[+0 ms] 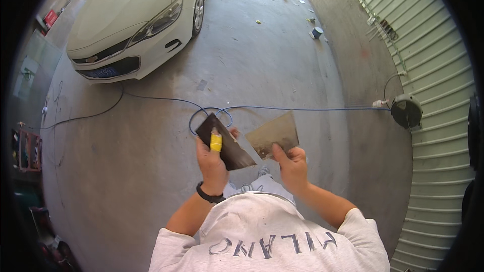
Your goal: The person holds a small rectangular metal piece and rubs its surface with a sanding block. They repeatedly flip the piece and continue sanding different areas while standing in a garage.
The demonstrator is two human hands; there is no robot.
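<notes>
My left hand (212,168), with a black band at its wrist, is closed round a dark brown, flat rectangular board (229,146). A yellow wrap (216,142) shows at the thumb, which lies across the board's face. Between the thumb and fingers of my right hand (292,166) is a thin, beige, four-sided flat sheet (275,133), smeared dark along its lower part. The two flat pieces are tilted and side by side, with a narrow gap between them. Fingertips of my left hand show past the board's right edge.
A white car (136,25) stands ahead on the left. Across the grey floor (262,65) runs a blue hose (302,109), looped beyond my hands, to a round reel (406,111) by the ribbed wall (438,85). Ahead right lies a can (316,32).
</notes>
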